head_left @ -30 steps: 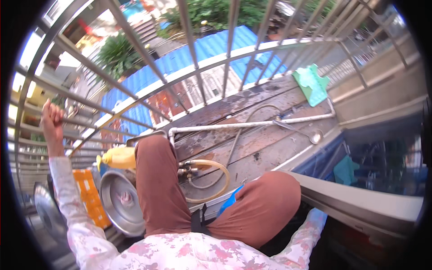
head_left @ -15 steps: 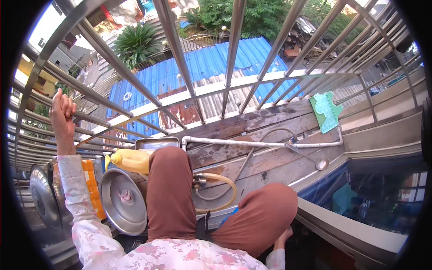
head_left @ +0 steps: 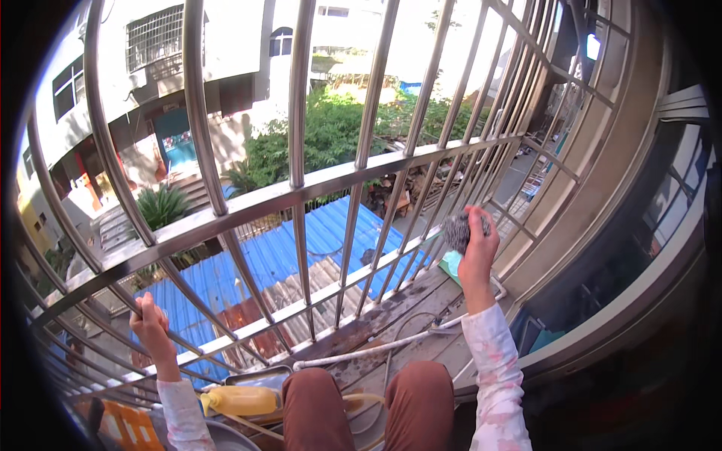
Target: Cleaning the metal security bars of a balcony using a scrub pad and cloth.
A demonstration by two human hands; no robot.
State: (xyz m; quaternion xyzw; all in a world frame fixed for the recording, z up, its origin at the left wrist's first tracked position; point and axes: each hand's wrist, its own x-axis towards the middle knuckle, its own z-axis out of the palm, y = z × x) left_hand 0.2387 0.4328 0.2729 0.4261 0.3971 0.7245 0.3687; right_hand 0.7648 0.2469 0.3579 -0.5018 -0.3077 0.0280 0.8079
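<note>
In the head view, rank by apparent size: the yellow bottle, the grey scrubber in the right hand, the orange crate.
1. yellow bottle
2. orange crate, cut off by the picture's edge, so its rank is unsure
3. grey scrubber, partly covered by the right hand

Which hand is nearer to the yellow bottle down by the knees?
Left. The left hand grips a railing bar just above the yellow bottle; the right hand is raised far off to the right, holding a scrubber.
</note>
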